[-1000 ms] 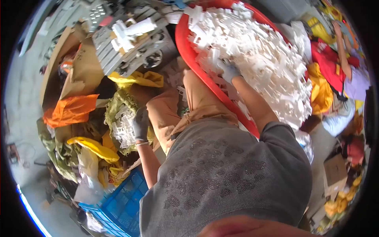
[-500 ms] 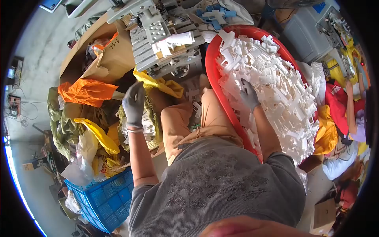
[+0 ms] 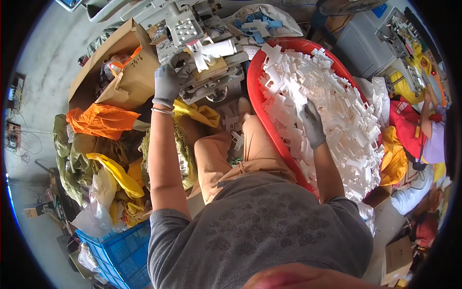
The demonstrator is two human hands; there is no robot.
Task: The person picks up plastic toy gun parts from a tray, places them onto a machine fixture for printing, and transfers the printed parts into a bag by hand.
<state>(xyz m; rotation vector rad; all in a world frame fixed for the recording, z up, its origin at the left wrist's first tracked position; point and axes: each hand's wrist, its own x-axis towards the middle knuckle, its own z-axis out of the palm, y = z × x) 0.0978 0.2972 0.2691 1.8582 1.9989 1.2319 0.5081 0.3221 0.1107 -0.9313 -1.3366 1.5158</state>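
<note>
Pieces of white plastic (image 3: 344, 127) are heaped in a red tub (image 3: 255, 86), over which the gloved right hand (image 3: 314, 126) is held, its fingertips placed beside a brightly lit piece (image 3: 297, 96) (whether it is gripped cannot be told). The gloved left hand (image 3: 170, 83) is raised at a grey metal machine (image 3: 184, 30), its fingers bent near a white part (image 3: 199, 59) set above a wooden block (image 3: 211, 69); whether anything is gripped there cannot be made out. Blue pieces (image 3: 260, 28) are laid on a pale sack (image 3: 286, 19) behind the tub.
</note>
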